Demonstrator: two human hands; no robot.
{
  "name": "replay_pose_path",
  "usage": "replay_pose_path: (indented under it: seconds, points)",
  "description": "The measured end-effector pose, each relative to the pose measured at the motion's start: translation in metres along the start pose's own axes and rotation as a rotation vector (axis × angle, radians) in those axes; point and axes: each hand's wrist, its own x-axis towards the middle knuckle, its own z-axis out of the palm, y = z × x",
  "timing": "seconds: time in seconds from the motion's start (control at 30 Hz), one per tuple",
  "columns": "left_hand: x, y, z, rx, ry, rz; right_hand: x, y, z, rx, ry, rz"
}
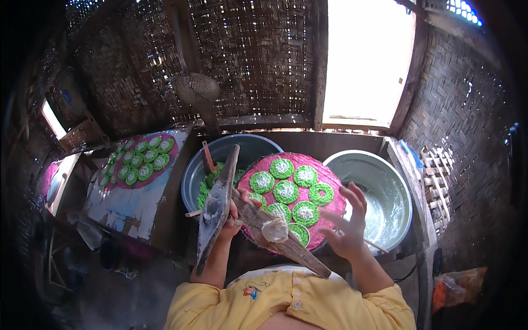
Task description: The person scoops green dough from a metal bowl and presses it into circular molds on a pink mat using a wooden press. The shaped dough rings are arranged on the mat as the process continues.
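Note:
My left hand [233, 219] grips a wooden hand press made of two long boards. One board [217, 212] tilts up at the left with whitish residue in its middle. The other board [256, 220] slants down to the right, bearing a lump of white dough [275, 231]. My right hand [347, 223] hovers empty, fingers spread, over the right edge of a round pink tray [261, 168]. On the tray lie several green stringy rounds [281, 169], most with white centres; one green ring [321, 194] has a pink middle. A pale-rimmed green round [300, 234] sits nearest me, partly behind the press.
Left of the tray, a grey basin [250, 143] holds green dough [204, 190] and an orange stick [208, 155]. A pale basin [393, 187] with white residue stands right. Farther left, more green rounds [145, 172] lie on pink sheeting. A skimmer [197, 88] hangs on the woven wall.

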Motion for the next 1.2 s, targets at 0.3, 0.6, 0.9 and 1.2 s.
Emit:
replay_pose_path:
  seconds: [0.3, 0.6, 0.9, 1.2]
  points:
    - [-0.015, -0.009, 0.002, -0.023, 0.104, -0.092, 0.023, -0.025, 0.021, -0.072, -0.035, -0.282]
    - [-0.010, -0.007, -0.004, -0.001, 0.096, -0.040, 0.029, -0.025, 0.039, -0.001, 0.038, -0.351]
    - [-0.007, -0.010, -0.011, -0.059, 0.075, -0.082, 0.032, -0.023, 0.045, 0.070, 0.052, -0.329]
    - [-0.005, -0.011, -0.010, -0.036, 0.090, -0.040, 0.037, -0.019, 0.043, 0.144, -0.068, -0.324]
